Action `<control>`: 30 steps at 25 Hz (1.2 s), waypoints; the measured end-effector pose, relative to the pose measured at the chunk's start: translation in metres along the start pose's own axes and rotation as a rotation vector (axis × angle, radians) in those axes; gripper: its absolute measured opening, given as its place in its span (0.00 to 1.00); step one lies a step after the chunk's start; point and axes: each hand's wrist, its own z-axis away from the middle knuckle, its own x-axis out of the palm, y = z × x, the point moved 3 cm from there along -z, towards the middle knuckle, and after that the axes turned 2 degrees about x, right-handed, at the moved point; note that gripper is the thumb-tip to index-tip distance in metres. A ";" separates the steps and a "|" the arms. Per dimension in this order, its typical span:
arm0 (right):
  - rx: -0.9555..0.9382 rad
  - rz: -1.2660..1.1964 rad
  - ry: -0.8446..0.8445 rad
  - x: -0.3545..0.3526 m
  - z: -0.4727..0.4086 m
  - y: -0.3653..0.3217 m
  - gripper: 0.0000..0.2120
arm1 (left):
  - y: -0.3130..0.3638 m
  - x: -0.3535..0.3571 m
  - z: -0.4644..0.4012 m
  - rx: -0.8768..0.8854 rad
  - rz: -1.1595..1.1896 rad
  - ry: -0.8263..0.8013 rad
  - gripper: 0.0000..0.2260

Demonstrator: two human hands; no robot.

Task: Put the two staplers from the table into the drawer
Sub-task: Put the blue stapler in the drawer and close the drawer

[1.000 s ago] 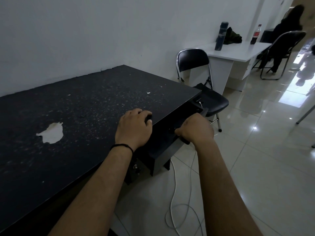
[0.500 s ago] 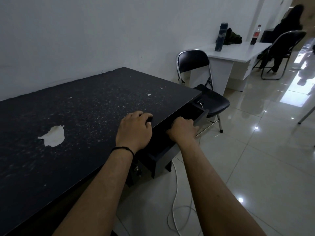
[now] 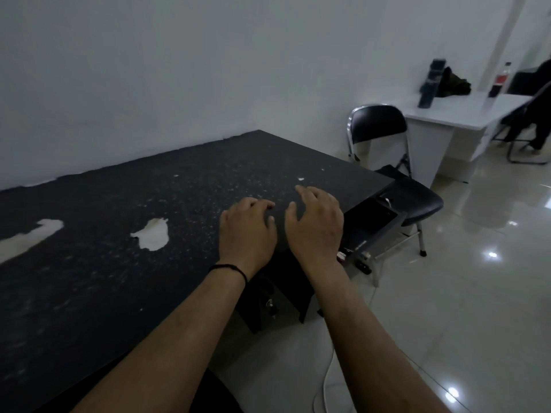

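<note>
My left hand (image 3: 247, 231) lies on the black table (image 3: 119, 204) near its front edge, fingers curled over a small dark stapler (image 3: 270, 216) that is almost wholly hidden. My right hand (image 3: 316, 225) hovers just right of it, above the table edge, fingers spread and holding nothing. Below and to the right, the black drawer (image 3: 384, 234) stands pulled out. A small object with red and white marks (image 3: 343, 255) shows inside it beside my right wrist; I cannot tell whether it is a stapler.
The table top has white worn patches (image 3: 152, 234). A black folding chair (image 3: 396, 174) stands right behind the drawer. A white desk (image 3: 465, 114) with bottles is farther right, with a person sitting beyond it. A white cable (image 3: 325, 380) lies on the tiled floor.
My right hand has risen from the drawer to the table edge and opened beside my left hand. The left hand has stayed in place. The view has swung left.
</note>
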 end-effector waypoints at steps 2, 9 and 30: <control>-0.087 -0.038 -0.092 0.023 0.008 -0.046 0.21 | -0.044 -0.039 0.006 -0.061 -0.123 0.093 0.15; -0.306 -0.092 -0.268 0.088 0.057 -0.178 0.22 | -0.171 -0.148 0.040 -0.263 -0.276 0.205 0.17; -0.838 -0.120 -0.617 0.258 0.286 -0.502 0.19 | -0.513 -0.355 0.217 -0.931 -0.645 0.329 0.16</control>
